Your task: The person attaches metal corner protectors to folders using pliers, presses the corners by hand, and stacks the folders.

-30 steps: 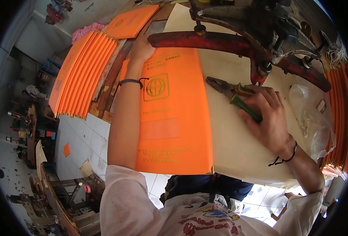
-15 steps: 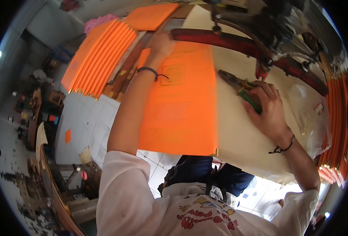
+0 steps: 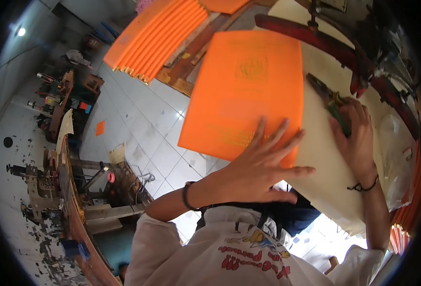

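Observation:
An orange folder-like cover (image 3: 239, 95) with faint gold print and an emblem lies in front of me, its lower left corner jutting past the table edge. Over its lower right corner is my left hand (image 3: 272, 157), fingers spread; whether the fingertips touch the cover I cannot tell. To the right, my right hand (image 3: 355, 133) is wrapped round the green handles of a pair of pliers (image 3: 335, 107). The pliers' dark jaws point up and left, beside the cover's right edge, above a cream sheet (image 3: 315, 157).
A row of overlapping orange covers (image 3: 158, 35) lies at the upper left. A red metal bar (image 3: 305, 40) of a machine crosses the upper right. Clear plastic (image 3: 394, 143) and more orange covers (image 3: 405, 209) are at the right. White floor tiles (image 3: 139, 119) show left of the table.
My left hand has come down from the top of the cover to its lower right corner, with fingers spread. The pliers stay in my right hand. The camera view has shifted and tilted.

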Demonstrator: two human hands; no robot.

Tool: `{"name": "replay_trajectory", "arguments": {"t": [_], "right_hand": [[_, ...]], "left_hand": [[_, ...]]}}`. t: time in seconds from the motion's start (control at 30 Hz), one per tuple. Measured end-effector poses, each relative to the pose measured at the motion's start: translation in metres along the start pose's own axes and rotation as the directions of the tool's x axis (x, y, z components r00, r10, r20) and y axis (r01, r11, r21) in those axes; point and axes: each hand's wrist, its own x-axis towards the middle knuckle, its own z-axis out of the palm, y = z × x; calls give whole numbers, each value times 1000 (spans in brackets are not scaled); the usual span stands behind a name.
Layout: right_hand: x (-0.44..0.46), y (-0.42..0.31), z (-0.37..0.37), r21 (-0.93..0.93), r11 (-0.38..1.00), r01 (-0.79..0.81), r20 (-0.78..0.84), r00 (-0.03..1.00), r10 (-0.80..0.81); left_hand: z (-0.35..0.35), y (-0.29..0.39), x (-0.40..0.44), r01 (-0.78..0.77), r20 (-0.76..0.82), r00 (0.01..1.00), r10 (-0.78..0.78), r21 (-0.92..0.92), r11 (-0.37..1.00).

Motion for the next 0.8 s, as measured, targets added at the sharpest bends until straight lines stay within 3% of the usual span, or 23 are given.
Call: {"name": "replay_trajectory", "arguments": {"t": [0.1, 0.37, 0.57, 0.8], "right_hand": [[-1, 1, 0, 3, 1000, 24, -4, 1000, -24], [-3, 4, 2, -4, 1000, -4, 20, 1000, 4], [-5, 8, 1, -2, 1000, 23, -10, 1000, -23], [-9, 10, 1, 7, 1000, 24, -18, 1000, -24]], "left_hand": [[20, -14, 1, 31, -32, 999, -27, 152, 988], [11, -27, -8, -43, -60, 997, 45, 36, 998], [7, -17, -14, 39, 5, 999, -40, 104, 994], [7, -13, -36, 174, -79, 983, -167, 99, 980]]}}
